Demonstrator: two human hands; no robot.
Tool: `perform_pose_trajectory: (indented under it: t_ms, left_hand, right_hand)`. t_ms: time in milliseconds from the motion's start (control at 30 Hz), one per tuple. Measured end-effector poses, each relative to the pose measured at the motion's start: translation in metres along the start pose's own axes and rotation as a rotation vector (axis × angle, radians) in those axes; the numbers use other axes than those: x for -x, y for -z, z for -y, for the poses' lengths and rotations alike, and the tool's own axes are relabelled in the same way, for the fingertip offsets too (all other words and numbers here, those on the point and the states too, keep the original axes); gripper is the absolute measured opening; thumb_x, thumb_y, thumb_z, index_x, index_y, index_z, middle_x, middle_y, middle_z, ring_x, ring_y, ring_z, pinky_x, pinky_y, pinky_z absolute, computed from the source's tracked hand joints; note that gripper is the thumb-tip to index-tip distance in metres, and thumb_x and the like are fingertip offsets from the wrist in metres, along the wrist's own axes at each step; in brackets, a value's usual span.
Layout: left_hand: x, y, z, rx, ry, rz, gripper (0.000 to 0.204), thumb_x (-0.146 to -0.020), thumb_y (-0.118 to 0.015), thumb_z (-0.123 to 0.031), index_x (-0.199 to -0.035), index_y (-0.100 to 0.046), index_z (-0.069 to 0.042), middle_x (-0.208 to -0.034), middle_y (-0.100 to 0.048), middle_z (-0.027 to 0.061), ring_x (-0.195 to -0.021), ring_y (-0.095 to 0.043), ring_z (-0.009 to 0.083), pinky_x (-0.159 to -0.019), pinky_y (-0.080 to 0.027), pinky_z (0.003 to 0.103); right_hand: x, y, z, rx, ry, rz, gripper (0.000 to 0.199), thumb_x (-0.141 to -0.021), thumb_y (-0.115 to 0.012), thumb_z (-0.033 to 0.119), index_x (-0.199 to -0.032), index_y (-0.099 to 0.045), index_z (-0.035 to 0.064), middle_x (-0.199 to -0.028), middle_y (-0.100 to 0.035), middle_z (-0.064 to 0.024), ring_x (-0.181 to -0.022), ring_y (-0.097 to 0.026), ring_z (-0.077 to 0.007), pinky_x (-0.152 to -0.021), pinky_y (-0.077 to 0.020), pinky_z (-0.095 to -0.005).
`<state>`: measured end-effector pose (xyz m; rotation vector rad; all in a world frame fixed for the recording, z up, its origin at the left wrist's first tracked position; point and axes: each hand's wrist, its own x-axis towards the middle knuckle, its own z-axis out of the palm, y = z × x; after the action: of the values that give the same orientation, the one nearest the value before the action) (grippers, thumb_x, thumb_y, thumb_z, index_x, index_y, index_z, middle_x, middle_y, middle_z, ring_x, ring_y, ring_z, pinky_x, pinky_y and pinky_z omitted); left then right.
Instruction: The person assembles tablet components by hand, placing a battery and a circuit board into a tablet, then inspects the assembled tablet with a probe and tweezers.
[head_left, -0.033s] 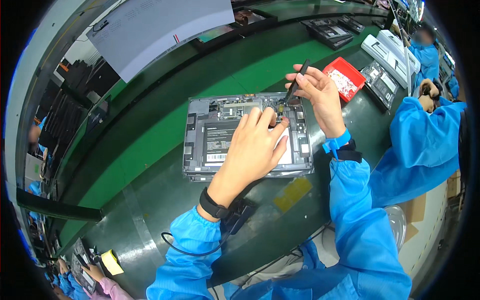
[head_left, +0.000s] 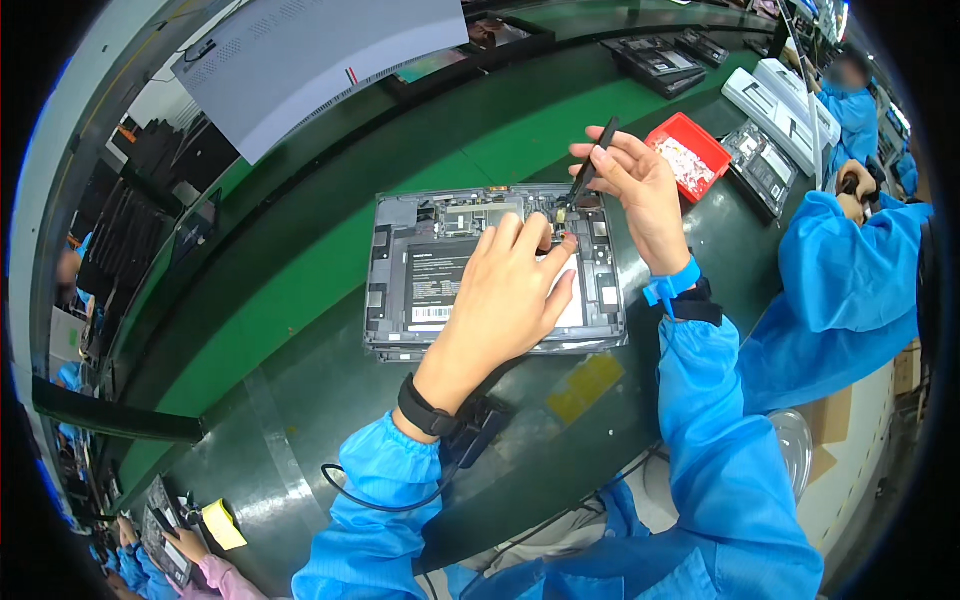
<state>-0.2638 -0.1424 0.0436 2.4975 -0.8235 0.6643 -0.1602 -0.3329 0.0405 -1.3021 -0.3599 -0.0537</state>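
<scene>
An opened tablet-like device [head_left: 392, 270] lies on the green table, its circuit board and large black battery [head_left: 432, 285] exposed. My left hand [head_left: 505, 285] rests over the battery, thumb apart, with bent fingertips on the upper right of the board; the middle fingertips are partly hidden. In my right hand [head_left: 645, 195], thumb and fingers grip black tweezers [head_left: 598, 158], tilted so that the tip points down at the board's upper right, near a small yellowish piece [head_left: 561, 215]. Black bands circle both wrists, and a blue strap crosses the right one.
Right of the device stands a red bin [head_left: 690, 150] of small white pieces. Another opened device [head_left: 762, 165] and white trays [head_left: 775, 110] lie beyond. A black box [head_left: 478, 432] with a cable sits by my left wrist. A co-worker's blue sleeve [head_left: 850, 270] is close on the right.
</scene>
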Motion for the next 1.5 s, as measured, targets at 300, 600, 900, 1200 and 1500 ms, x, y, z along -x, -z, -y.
perform_pose_trajectory:
  t_ms: [300,600,900,1200,1500]
  left_hand:
    - [-0.001,-0.003,0.001,-0.013,-0.017,-0.013,0.032,-0.086,-0.073,-0.015,-0.115,-0.073,-0.002,-0.099,-0.056,0.0098,-0.094,-0.053,0.0284,-0.084,-0.047,0.041]
    - [0.0,-0.002,-0.001,-0.009,-0.004,-0.005,0.032,-0.086,-0.073,-0.016,-0.115,-0.073,-0.002,-0.099,-0.056,0.0099,-0.095,-0.054,0.0282,-0.085,-0.047,0.04]
    - [-0.001,-0.005,0.004,-0.058,-0.058,-0.009,0.035,-0.087,-0.071,-0.018,-0.118,-0.071,-0.003,-0.116,-0.064,0.0086,-0.101,-0.055,0.0282,-0.087,-0.047,0.041]
    - [0.006,0.044,0.009,-0.038,-0.021,0.068,0.048,-0.092,-0.068,-0.021,-0.137,-0.06,-0.005,-0.136,-0.061,0.0157,-0.132,-0.049,0.0359,-0.112,-0.036,0.046]
    - [0.117,0.07,0.079,1.221,1.158,-0.155,0.047,-0.106,-0.054,-0.034,-0.143,-0.053,-0.006,-0.137,-0.062,0.0073,-0.124,-0.056,0.015,-0.105,-0.042,0.033]
  right_hand:
    - [-0.006,-0.002,-0.02,0.084,0.048,-0.057,0.052,-0.098,-0.07,0.01,-0.142,-0.05,-0.0116,-0.114,-0.074,-0.0173,-0.091,-0.075,-0.0196,-0.077,-0.0592,-0.0278]
    - [-0.003,-0.003,-0.023,0.121,0.059,-0.027,0.06,-0.099,-0.069,0.01,-0.146,-0.043,-0.0151,-0.112,-0.074,-0.0178,-0.089,-0.074,-0.019,-0.074,-0.0596,-0.0277]
    - [-0.004,-0.005,-0.027,0.119,0.084,-0.017,0.058,-0.099,-0.069,0.008,-0.148,-0.044,-0.0106,-0.112,-0.075,-0.0158,-0.09,-0.074,-0.018,-0.074,-0.0599,-0.0281]
    - [-0.003,0.045,-0.005,0.15,0.252,-0.32,0.027,-0.105,-0.055,0.015,-0.128,-0.059,0.0007,-0.091,-0.066,-0.004,-0.07,-0.06,-0.0124,-0.067,-0.0488,-0.0256]
    - [0.091,-0.001,-0.028,0.231,-0.479,0.025,0.063,-0.103,-0.058,0.051,-0.134,-0.061,-0.0038,-0.11,-0.071,-0.0072,-0.096,-0.065,-0.0126,-0.083,-0.0507,-0.0263]
